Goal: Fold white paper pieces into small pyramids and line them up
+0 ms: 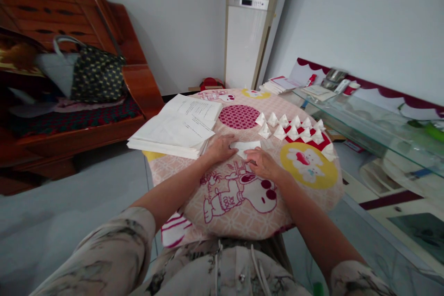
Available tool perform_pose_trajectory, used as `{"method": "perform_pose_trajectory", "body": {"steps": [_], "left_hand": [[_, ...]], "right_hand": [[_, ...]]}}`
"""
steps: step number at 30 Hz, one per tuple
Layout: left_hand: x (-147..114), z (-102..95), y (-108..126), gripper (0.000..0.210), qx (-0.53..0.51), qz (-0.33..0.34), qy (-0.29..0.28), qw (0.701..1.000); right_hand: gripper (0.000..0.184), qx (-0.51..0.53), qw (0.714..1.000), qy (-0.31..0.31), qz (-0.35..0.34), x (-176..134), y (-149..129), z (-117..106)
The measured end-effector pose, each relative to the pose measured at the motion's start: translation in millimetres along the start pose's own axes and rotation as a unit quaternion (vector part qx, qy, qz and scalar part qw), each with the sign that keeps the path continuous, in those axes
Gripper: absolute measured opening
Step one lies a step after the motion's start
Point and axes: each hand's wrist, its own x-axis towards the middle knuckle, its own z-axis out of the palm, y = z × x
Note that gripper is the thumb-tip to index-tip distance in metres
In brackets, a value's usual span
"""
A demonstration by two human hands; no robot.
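A small white folded piece of paper (pixel 247 145) lies flat on the round cloth-covered table (pixel 222 222) in front of me. My left hand (pixel 220 149) is closed at its left end, thumb and fingers on the paper's edge. On the paper's lower right part, my right hand (pixel 262 163) presses with bent fingers, the index finger reaching furthest. Just left of my left hand is a thick stack of printed white sheets (pixel 173 125). Several white folded paper pyramids (pixel 293 132) stand in rows to the right, with a single one (pixel 329 152) nearer the table's right edge.
A glass-topped cabinet (pixel 367 125) runs along the right, carrying papers, a metal container (pixel 335 76) and a red-and-white cup (pixel 351 88). Back left is a wooden bench (pixel 135 92) with a patterned bag (pixel 97 74). A tall air conditioner (pixel 244 41) stands behind the table.
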Motion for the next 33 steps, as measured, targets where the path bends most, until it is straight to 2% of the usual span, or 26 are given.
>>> {"method": "perform_pose_trajectory", "body": {"steps": [3,6,13,18,25,33], "left_hand": [[3.0,3.2,-4.7,0.051,-0.011,0.005,-0.025,1.000],[2.9,6.1,-7.2,0.052,-0.009,0.004,-0.026,1.000],[5.6,11.5,-9.2,0.052,0.006,0.006,-0.018,1.000],[6.4,9.8,-8.3,0.055,0.004,0.008,-0.026,1.000],[6.0,5.4,-5.2,0.058,0.013,-0.011,-0.045,0.999],[11.7,4.6,-15.5,0.061,-0.022,-0.024,-0.040,0.999]], "right_hand": [[0.019,0.012,1.000,0.001,-0.014,0.9,1.3,-1.7],[0.020,0.002,0.999,-0.019,-0.035,6.1,-1.6,-6.2],[0.023,-0.082,0.992,-0.092,0.016,28.4,-18.6,-19.1],[0.028,-0.122,0.984,-0.132,0.005,31.6,-19.2,-23.6],[0.027,-0.082,0.989,-0.122,-0.018,15.8,-10.7,-25.9],[0.028,-0.032,0.996,-0.063,-0.054,-3.1,2.6,-19.8]]}}
